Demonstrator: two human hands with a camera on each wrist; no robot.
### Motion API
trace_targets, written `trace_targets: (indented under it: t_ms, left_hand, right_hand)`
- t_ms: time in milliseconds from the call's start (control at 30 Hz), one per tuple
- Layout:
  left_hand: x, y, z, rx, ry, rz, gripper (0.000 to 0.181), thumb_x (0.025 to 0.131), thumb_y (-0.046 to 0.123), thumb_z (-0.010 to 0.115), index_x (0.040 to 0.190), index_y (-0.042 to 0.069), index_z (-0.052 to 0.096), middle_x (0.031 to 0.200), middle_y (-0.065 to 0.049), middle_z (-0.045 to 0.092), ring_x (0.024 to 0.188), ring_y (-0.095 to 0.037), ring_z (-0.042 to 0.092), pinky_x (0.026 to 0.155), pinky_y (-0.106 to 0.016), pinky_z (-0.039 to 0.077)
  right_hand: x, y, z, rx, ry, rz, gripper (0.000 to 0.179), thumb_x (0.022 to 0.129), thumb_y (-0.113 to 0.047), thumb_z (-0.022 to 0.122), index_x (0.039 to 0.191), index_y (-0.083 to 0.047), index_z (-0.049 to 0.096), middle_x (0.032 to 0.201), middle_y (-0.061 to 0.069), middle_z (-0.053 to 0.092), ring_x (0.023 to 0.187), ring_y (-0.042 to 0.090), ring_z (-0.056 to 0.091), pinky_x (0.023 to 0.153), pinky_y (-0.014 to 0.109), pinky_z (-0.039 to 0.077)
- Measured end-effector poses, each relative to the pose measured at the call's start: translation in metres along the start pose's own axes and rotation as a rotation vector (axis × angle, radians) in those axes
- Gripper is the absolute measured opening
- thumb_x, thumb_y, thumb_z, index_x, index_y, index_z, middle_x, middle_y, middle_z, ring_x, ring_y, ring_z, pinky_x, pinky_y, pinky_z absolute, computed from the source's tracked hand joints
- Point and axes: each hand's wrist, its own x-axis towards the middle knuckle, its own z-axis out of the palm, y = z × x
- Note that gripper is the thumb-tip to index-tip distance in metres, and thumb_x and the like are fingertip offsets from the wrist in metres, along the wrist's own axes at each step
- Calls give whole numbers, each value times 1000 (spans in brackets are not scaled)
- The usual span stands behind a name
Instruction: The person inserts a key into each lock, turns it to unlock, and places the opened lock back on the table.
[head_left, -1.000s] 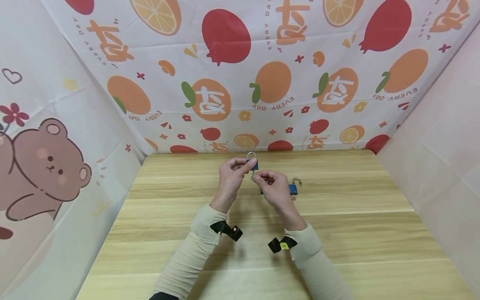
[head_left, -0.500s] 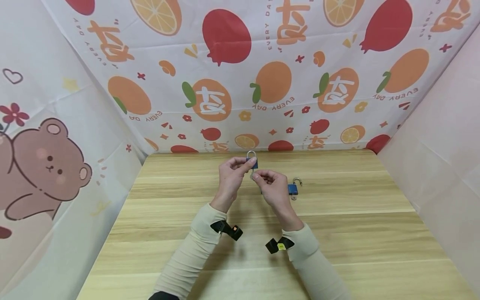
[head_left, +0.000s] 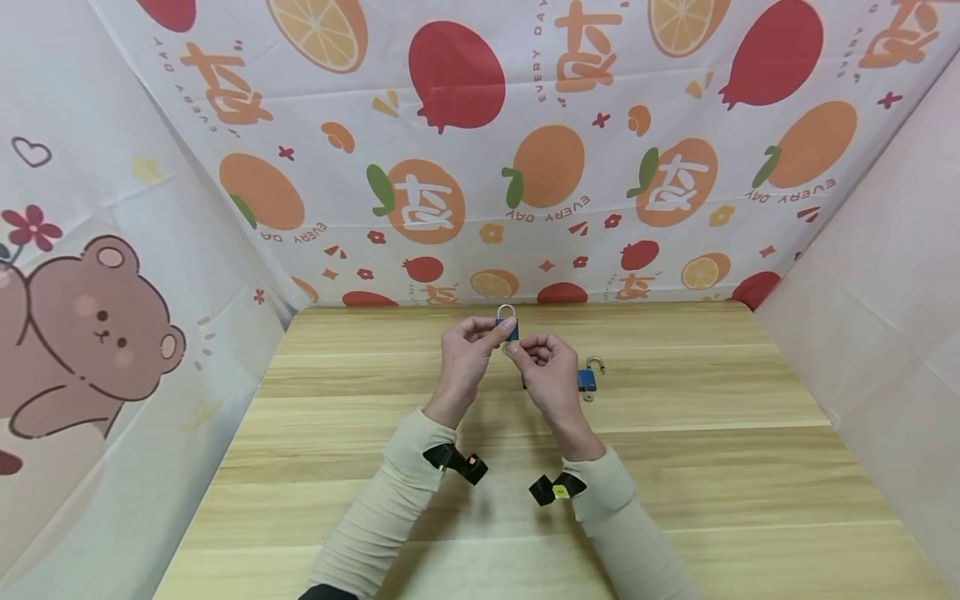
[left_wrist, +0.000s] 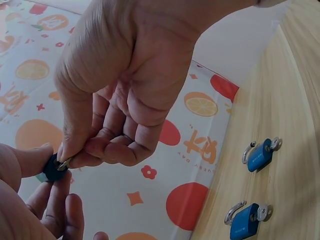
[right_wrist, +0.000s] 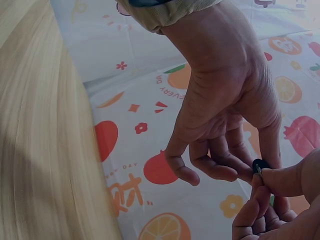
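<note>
A small blue padlock point(head_left: 513, 332) is pinched between thumb and fingers of my left hand point(head_left: 463, 360), over the back of the table. Its silver shackle point(head_left: 506, 311) points away from me. Thumb and forefinger of my right hand point(head_left: 551, 375) pinch a silver key point(left_wrist: 63, 164) at the padlock's keyhole end. Two more blue padlocks lie on the table in the left wrist view, a farther one point(left_wrist: 260, 156) and a nearer one point(left_wrist: 244, 223). Both have swung-up shackles and keys in them. In the head view my right hand hides most of one.
The light wooden table point(head_left: 337, 467) reaches back to a fruit-printed cloth wall point(head_left: 465, 275). Cloth walls also stand at both sides, the left one with a bear print point(head_left: 97, 333). A small black camera sits on each wrist point(head_left: 465, 467).
My right fingers have come closer to the padlock's keyhole end, and less of the key's shaft shows. The left hand keeps its grip and has barely shifted. The padlocks on the table stay put.
</note>
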Motion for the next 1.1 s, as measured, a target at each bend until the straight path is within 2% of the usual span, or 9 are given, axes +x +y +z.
trace_targets:
  t_ms: [400, 633, 800, 967, 1100]
  left_hand:
    - [-1, 5, 2, -6, 15, 34, 28, 88, 29, 81, 102, 6, 73, 79, 8, 70, 82, -9, 66, 83, -29, 49]
    - [-2, 7, 3, -16, 8, 34, 28, 88, 30, 81, 101, 7, 72, 80, 7, 70, 82, -10, 66, 83, -29, 49]
    - [-2, 7, 3, -21, 5, 31, 27, 88, 28, 81, 101, 6, 72, 80, 7, 70, 82, -11, 67, 80, -29, 50]
    - [-2, 6, 3, -27, 9, 31, 26, 88, 26, 81, 100, 5, 72, 80, 7, 70, 81, -11, 70, 80, -28, 52]
    - [-3, 5, 5, -29, 5, 26, 26, 87, 27, 81, 98, 5, 72, 80, 5, 71, 79, -9, 69, 74, -27, 55]
  right_hand:
    - [1, 2, -4, -26, -30, -61, 16, 92, -15, 75, 97, -3, 66, 83, 11, 72, 71, 11, 62, 60, 20, 46]
    - [3, -1, -11, -120, -112, -113, 19, 97, -25, 70, 98, -6, 68, 92, 16, 74, 73, 12, 63, 63, 20, 48]
    - [-1, -6, -15, -323, -86, -253, 21, 97, -27, 69, 98, -6, 70, 87, 11, 74, 72, 14, 66, 64, 22, 54]
    - [-9, -14, -14, -654, -32, -425, 31, 96, -30, 71, 98, 1, 72, 82, 11, 74, 69, 18, 67, 62, 32, 56]
    - [-14, -16, -10, -881, 17, -504, 35, 92, -35, 75, 94, 0, 75, 78, 10, 73, 68, 21, 67, 60, 36, 55]
